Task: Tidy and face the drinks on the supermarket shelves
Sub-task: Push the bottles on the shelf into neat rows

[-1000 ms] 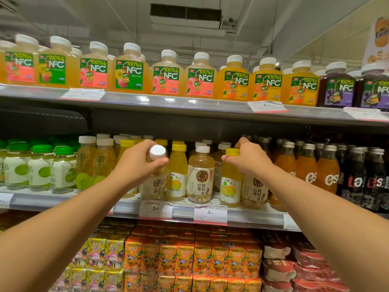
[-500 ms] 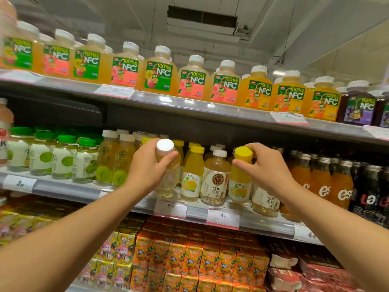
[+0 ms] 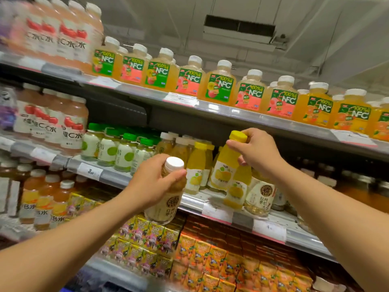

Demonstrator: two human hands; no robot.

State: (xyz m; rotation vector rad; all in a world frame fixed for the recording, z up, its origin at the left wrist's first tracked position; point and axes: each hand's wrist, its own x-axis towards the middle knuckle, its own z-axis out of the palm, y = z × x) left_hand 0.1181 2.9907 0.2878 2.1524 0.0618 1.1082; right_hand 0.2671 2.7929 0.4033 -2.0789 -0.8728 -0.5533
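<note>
Both bottles have come off the middle shelf point(image 3: 235, 209): left hand point(image 3: 153, 182) grips the white-capped bottle point(image 3: 166, 197) upright before it, right hand point(image 3: 257, 152) pinches the yellow-capped bottle point(image 3: 224, 169) tilted above it.

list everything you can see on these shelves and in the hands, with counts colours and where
NFC juice bottles: about a dozen fronts, yellow to orange, white caps, top shelf
pale pink bottles: several, blurred, top shelf far left
green-capped bottles: several, whitish, middle shelf left
yellow-capped bottles: several, yellow, middle shelf centre
white-capped bottle: one, pale beige, lifted off the shelf in the left grip
yellow-capped bottle: one, yellow, raised by its cap
juice cartons: many, orange and yellow, bottom shelf
price tags: several, white, shelf edges
left hand: wrapped round the white-capped bottle
right hand: pinching the yellow cap
</note>
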